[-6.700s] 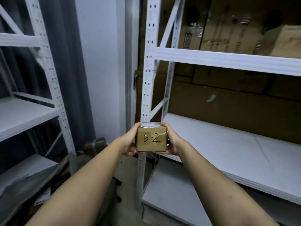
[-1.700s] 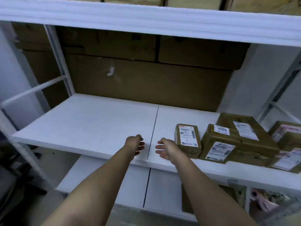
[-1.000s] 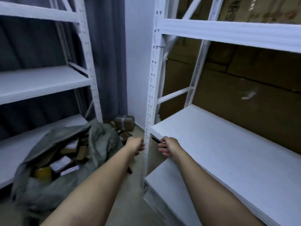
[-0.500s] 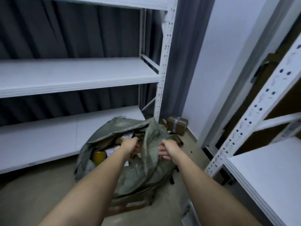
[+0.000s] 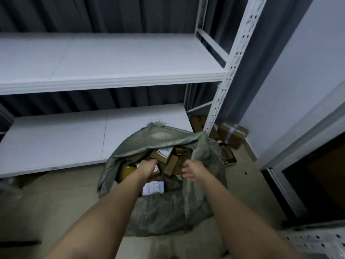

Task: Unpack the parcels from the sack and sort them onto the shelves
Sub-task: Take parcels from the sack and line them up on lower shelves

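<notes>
On floor, grey-green sack (image 5: 168, 206) gaping, brown parcels (image 5: 170, 157) inside — left hand (image 5: 147, 168) grip unclear, right hand (image 5: 192, 170) spread

Dark grey pleated curtains (image 5: 97, 14) hang across the upper left of the frame, behind a white metal rack with a perforated upright (image 5: 226, 71). A plain pale wall (image 5: 291, 81) fills the upper right. The beige floor (image 5: 56, 199) along the bottom lies in dim, bluish light.
</notes>
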{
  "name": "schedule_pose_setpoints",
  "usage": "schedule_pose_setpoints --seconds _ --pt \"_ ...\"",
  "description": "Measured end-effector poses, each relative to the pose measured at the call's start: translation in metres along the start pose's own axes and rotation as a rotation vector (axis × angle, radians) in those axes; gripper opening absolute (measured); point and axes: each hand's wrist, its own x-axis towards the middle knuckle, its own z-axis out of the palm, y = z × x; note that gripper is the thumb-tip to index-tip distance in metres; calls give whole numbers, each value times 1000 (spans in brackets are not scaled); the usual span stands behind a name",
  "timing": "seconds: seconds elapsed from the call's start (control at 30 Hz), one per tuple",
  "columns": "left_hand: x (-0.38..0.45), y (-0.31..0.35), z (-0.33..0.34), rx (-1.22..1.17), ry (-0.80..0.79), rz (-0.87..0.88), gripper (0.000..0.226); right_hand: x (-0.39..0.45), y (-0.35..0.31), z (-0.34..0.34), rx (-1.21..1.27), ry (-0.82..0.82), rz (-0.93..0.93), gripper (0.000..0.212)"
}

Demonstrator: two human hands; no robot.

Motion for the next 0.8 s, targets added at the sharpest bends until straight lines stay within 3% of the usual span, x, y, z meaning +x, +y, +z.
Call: schedule_pose_setpoints --seconds 0.2,0.47,0.67,0.8 --pt "69 -15 -19 95 -3 -116 45 47 2 40 -56 -39 88 38" --pt "182 -77 -31 114 -34 -108 36 144 46 101 -214 2 77 31" --pt "280 -148 -18 207 -57 -222 35 237 97 140 -231 -17 47 31" --pt "336 -183 -9 331 41 -252 52 291 126 165 -261 4 65 36"
